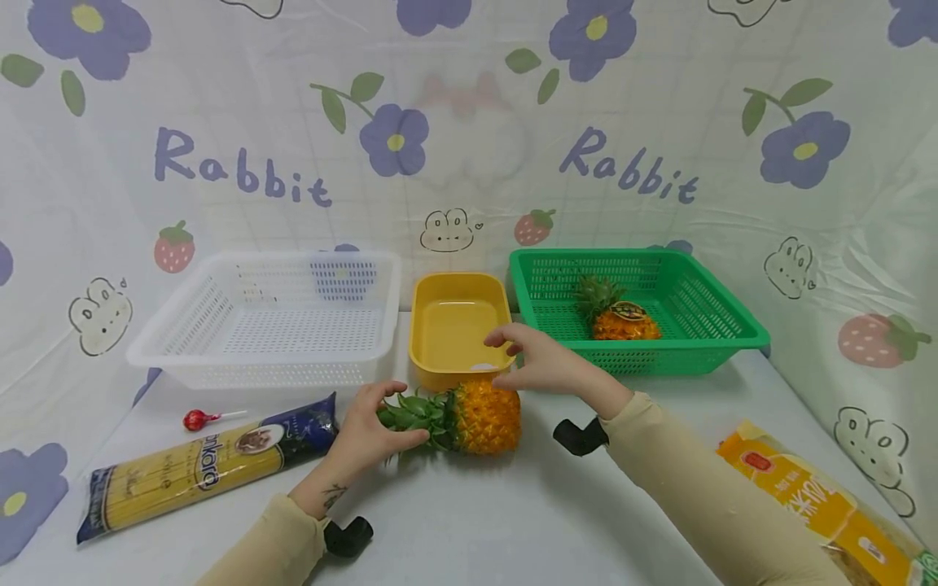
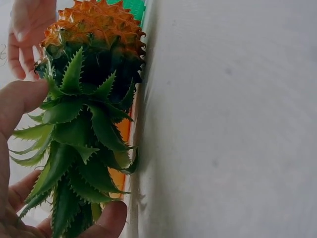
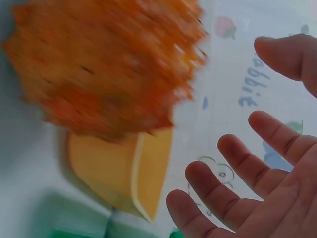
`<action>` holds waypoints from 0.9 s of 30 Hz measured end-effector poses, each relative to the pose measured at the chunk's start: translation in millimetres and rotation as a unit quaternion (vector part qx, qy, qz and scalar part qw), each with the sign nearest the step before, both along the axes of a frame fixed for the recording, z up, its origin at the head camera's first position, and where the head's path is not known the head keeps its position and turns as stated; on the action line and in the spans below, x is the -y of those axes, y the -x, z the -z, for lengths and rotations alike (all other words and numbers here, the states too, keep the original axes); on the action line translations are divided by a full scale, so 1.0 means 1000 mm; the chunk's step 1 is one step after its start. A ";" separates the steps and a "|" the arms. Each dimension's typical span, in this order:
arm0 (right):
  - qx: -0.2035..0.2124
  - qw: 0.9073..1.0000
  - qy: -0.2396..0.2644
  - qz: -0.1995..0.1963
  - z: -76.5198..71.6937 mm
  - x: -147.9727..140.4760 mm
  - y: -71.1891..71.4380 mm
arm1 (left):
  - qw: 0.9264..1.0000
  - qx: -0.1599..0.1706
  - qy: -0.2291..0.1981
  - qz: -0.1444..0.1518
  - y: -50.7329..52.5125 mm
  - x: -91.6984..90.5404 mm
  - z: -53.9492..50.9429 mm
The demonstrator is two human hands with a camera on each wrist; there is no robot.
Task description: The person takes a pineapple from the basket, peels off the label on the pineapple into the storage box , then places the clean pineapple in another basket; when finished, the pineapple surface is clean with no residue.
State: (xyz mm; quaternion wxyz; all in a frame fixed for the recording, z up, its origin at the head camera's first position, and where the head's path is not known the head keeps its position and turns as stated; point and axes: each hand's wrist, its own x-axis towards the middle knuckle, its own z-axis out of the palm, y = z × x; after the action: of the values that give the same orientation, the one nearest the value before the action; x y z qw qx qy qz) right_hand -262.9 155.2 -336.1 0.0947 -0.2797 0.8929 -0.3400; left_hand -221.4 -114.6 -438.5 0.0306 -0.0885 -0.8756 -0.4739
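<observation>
An orange pineapple (image 1: 487, 417) with a green leafy crown lies on its side on the white table, its crown toward the left. My left hand (image 1: 370, 427) is at the crown, thumb and fingers spread around the leaves (image 2: 74, 148); a firm grip does not show. Near the fruit's rounded end is my right hand (image 1: 542, 358), above the front edge of the yellow tub (image 1: 421, 325). In the right wrist view its fingers (image 3: 213, 186) are spread and apart from the blurred pineapple (image 3: 104, 69), with nothing in them.
At the back left stands a white basket (image 1: 264, 374); a green basket (image 1: 652, 358) at the back right holds another, labelled pineapple (image 1: 626, 324). A spaghetti pack (image 1: 212, 464) and a red lollipop (image 1: 195, 420) lie left. An orange-yellow food bag (image 1: 821, 505) lies right.
</observation>
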 end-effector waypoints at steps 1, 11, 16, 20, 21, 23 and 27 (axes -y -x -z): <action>-0.001 1.000 -0.001 -0.004 0.003 0.000 -0.003 | 1.000 0.001 -0.001 0.000 0.000 0.000 0.000; -0.020 0.999 -0.020 -0.038 0.028 0.002 -0.018 | 1.000 -0.003 0.001 0.004 -0.002 0.001 -0.002; -0.012 0.999 -0.023 -0.039 0.033 0.003 -0.020 | 1.000 -0.001 0.009 0.003 -0.002 0.001 -0.003; -0.005 0.999 -0.021 -0.036 0.033 0.003 -0.022 | 1.000 0.000 0.025 0.003 -0.004 0.002 -0.005; -0.008 0.999 -0.020 -0.037 0.034 0.003 -0.022 | 1.000 0.003 0.031 0.003 -0.005 0.002 -0.006; -0.014 0.999 -0.017 -0.038 0.034 0.003 -0.023 | 0.999 0.013 0.042 0.001 -0.007 0.002 -0.009; -0.025 0.999 -0.016 -0.037 0.037 0.004 -0.026 | 0.997 0.036 0.063 -0.006 -0.010 0.005 -0.016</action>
State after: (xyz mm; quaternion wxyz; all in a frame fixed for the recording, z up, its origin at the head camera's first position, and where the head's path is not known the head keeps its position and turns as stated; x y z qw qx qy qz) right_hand -236.6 151.6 -373.0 0.0889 -0.3193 0.8895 -0.3146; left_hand -211.0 -119.2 -422.2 -0.0041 -0.0682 -0.9049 -0.4201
